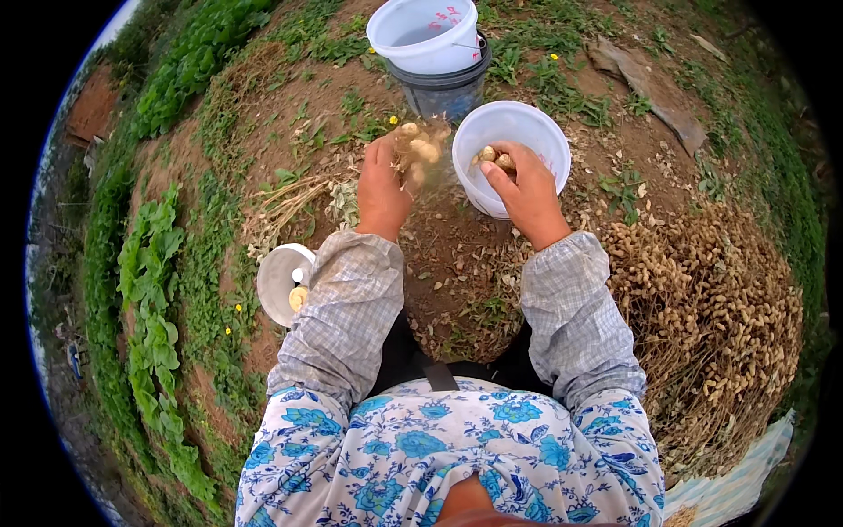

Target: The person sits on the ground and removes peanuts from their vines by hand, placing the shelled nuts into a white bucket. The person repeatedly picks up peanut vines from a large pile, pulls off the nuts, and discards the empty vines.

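Observation:
My left hand [384,191] is closed round a small peanut plant [425,151], whose pale pods and thin roots stick out past the fingers to the right. Part of that clump is smeared by motion. Over the mouth of a white bucket [481,200], my right hand [527,191] is closed on a few loose peanuts [498,158], which show between thumb and fingers. The wrist crosses the near part of the bucket's rim, and the hand hides much of its inside.
A big heap of peanut plants [711,307] lies at right, beside a striped sheet [738,474]. Beyond the bucket, another white bucket [430,53] sits in a dark one [443,92]. A small white tub [279,285] lies by my left forearm. Leafy green plants [151,290] grow at left.

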The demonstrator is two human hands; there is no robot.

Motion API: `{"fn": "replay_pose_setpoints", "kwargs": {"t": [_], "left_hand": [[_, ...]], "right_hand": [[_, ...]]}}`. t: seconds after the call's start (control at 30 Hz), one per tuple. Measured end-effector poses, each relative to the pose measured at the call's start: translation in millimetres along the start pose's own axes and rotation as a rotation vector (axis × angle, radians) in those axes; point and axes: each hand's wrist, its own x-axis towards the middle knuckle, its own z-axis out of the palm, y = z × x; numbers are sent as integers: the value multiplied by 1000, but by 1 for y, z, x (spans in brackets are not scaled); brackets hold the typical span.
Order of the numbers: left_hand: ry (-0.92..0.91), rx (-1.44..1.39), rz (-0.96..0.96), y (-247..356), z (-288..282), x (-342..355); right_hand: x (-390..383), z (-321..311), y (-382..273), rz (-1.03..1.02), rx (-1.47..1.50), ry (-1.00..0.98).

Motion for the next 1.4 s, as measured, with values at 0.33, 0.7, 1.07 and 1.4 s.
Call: {"fn": "replay_pose_setpoints", "kwargs": {"t": [0.33,0.7,1.07,1.4], "left_hand": [[-78,42,189,16,4,-4],[-144,-28,195,23,2,-5],[-356,-628,-68,9,8,-7],[-368,-228,226,1,1,-1]], "right_hand": [[-7,13,-14,246,353,-108],[-7,24,-8,211,347,-101],[-5,14,-7,243,526,-296],[2,-9,-5,167,-23,-507]]}}
